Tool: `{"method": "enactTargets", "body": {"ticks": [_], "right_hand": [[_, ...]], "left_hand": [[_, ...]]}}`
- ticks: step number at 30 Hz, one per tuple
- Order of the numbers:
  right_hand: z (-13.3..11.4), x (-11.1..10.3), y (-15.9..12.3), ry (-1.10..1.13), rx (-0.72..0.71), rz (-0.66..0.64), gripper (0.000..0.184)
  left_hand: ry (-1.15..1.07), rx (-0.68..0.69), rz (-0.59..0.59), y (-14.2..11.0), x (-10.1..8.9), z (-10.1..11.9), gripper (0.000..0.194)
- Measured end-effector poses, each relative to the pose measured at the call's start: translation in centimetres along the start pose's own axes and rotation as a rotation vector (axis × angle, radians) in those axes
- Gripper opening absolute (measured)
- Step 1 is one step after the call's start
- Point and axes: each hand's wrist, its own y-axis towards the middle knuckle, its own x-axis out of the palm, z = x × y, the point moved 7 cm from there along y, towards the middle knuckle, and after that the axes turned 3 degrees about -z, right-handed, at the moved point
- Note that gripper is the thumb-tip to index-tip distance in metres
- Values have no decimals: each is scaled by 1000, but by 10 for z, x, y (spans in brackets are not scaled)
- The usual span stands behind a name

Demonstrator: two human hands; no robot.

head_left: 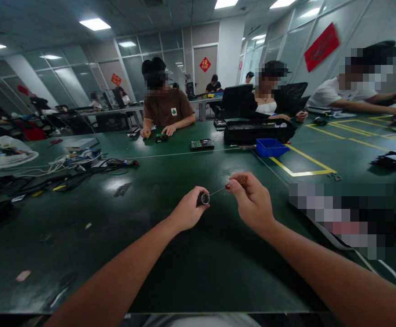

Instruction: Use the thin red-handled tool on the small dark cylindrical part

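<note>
My left hand (187,211) pinches small metal cylinder (205,198) above green bench (170,272); right hand (250,200) clamps red-handled screwdriver (234,183), shaft running left into cylinder's open end. Blue bin (270,147) far right.

Glass-walled office (82,59), ceiling light panels (95,24), long green tables (170,181).

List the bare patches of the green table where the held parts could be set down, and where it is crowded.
Bare: the green table between the forearms, and ahead of the left hand and right hand up to the blue plastic bin. Crowded: tangled cables far left, black tray beyond the bin.
</note>
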Motion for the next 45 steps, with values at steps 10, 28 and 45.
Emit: {"method": "enactTargets", "body": {"ticks": [10, 28, 45], "right_hand": [[2, 7, 1, -31, 10, -69, 15], [-3, 2, 3, -138, 49, -72, 20], [4, 11, 2, -44, 78, -118, 18]], "left_hand": [[11, 92, 45, 2, -3, -1, 37], [75, 110, 122, 3, -12, -6, 37], [162, 120, 161, 4, -16, -8, 36]]}}
